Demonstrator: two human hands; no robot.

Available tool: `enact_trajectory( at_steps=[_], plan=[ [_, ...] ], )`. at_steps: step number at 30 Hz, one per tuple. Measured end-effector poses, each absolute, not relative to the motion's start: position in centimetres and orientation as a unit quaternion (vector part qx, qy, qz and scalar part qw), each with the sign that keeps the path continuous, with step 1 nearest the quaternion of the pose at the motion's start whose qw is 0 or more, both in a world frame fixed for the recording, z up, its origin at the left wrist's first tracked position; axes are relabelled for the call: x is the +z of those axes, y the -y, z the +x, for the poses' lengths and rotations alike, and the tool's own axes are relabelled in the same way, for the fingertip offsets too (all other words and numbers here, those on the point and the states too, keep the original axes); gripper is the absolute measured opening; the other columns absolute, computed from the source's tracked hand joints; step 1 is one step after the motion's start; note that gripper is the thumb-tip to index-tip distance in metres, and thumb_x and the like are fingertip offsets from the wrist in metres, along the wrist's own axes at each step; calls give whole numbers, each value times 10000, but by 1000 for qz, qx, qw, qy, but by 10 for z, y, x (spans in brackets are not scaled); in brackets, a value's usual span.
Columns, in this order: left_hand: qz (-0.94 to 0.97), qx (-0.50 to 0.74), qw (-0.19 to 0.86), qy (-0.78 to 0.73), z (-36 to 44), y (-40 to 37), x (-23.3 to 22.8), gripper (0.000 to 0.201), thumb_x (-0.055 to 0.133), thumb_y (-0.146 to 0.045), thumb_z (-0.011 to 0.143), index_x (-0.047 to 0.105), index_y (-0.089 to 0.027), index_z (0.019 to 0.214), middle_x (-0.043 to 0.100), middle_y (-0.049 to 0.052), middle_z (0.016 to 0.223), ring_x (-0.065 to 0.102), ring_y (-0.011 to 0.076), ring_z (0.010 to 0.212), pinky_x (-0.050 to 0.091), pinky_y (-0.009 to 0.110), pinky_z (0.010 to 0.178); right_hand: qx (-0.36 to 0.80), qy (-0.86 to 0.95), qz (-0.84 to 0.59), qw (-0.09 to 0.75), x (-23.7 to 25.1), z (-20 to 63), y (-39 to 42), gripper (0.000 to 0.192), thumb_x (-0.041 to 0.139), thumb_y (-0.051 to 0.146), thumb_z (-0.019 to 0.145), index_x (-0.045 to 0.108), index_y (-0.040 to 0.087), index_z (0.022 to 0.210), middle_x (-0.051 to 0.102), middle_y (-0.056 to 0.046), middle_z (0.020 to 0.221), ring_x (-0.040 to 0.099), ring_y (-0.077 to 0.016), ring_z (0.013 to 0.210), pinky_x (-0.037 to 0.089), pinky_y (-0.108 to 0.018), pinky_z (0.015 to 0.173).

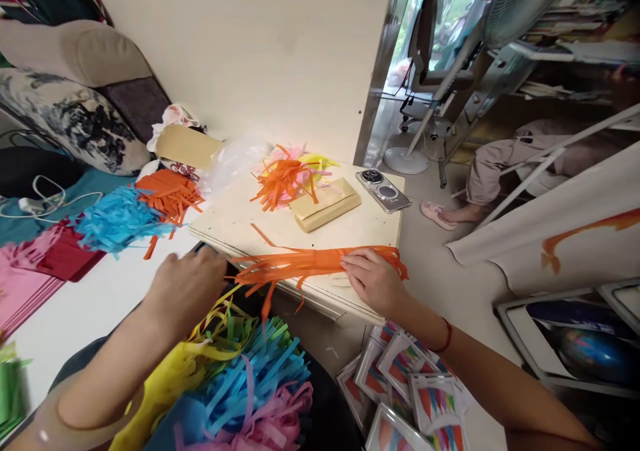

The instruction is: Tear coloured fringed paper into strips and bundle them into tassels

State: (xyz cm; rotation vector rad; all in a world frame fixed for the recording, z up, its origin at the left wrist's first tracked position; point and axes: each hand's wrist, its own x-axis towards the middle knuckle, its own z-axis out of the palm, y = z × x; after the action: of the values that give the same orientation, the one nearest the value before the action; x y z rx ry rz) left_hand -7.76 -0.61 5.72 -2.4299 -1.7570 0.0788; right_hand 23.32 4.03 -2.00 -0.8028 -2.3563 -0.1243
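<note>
A fringed orange tissue-paper tassel (320, 261) lies stretched across the front of the small cream table, its strips fanned out to the left and some hanging over the edge. My right hand (373, 279) holds it down near its right end, fingers bent over the paper. At the strips' left tips is my left hand (187, 284), closed, its back towards me; whatever its fingers hold is hidden. Below, on my lap, lie yellow fringed paper (187, 377), blue fringed paper (263, 364) and pink fringed paper (277, 414).
The cream table (240, 227) also bears a pile of orange, pink and yellow strips (287, 179), a tan folded packet (327, 205) and a phone (384, 191). Blue fringed bundles (117, 221) lie left. Packaged sets (395, 371) fill the floor below. A person's leg (483, 177) shows right.
</note>
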Motion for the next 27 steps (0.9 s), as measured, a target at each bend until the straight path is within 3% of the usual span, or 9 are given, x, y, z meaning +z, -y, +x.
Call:
enact_trajectory(
  at_steps=[3,5,9,12,16,21,23,27],
  plan=[
    [-866,-45,49,495,-11,2,47,260,412,-157,898,610,-106,1058,626,167,1088,624,230,987,507,341,849,-43,896,-309,317,-19,234,-40,229,493,101,881,702,148,960,711,-68,970,574,-206,921,559,-375,824],
    [-888,-99,62,444,34,-5,31,316,430,-172,907,557,-45,1167,602,203,1168,578,254,1105,475,366,941,-28,894,-319,313,-17,233,-39,229,499,100,872,697,146,978,710,-70,966,575,-207,924,556,-374,829],
    [-881,-56,81,462,69,-16,2,259,470,-63,861,598,-3,1078,667,176,978,644,262,950,511,387,889,-12,889,-335,313,-17,231,-39,221,505,111,870,688,159,983,707,-59,970,577,-197,928,547,-357,837],
    [-878,-53,112,462,63,-18,-9,242,482,-54,859,623,-4,1049,677,185,1018,649,267,986,511,374,905,-63,892,-340,291,-18,247,-44,236,468,106,883,687,152,960,707,-72,970,584,-201,924,534,-351,839],
    [-882,-77,152,440,57,-18,-18,278,490,-54,860,617,8,1099,655,216,1127,632,283,1066,499,382,946,-126,874,-432,183,-19,313,-51,287,445,70,858,670,130,1025,694,-107,1032,605,-229,944,513,-372,851],
    [-881,-94,167,433,57,-19,-22,267,512,-54,845,642,14,1068,677,211,1087,656,287,1021,520,375,922,-149,771,-618,-37,-2,378,-44,268,457,36,823,672,97,971,693,-166,974,653,-276,785,511,-401,645],
    [-881,-98,172,430,55,-19,-22,271,512,-50,842,644,11,1070,679,211,1087,658,288,1018,529,372,906,-161,786,-597,1,10,361,-37,255,460,71,845,662,88,999,677,-183,1033,648,-287,843,513,-426,707],
    [-878,-110,182,428,54,-19,-22,271,498,-50,846,650,2,1065,684,200,1087,665,275,1006,544,355,874,-87,897,-388,194,16,275,-30,389,490,228,890,537,84,1248,595,-146,1245,528,-256,1149,438,-409,990]
  ],
)
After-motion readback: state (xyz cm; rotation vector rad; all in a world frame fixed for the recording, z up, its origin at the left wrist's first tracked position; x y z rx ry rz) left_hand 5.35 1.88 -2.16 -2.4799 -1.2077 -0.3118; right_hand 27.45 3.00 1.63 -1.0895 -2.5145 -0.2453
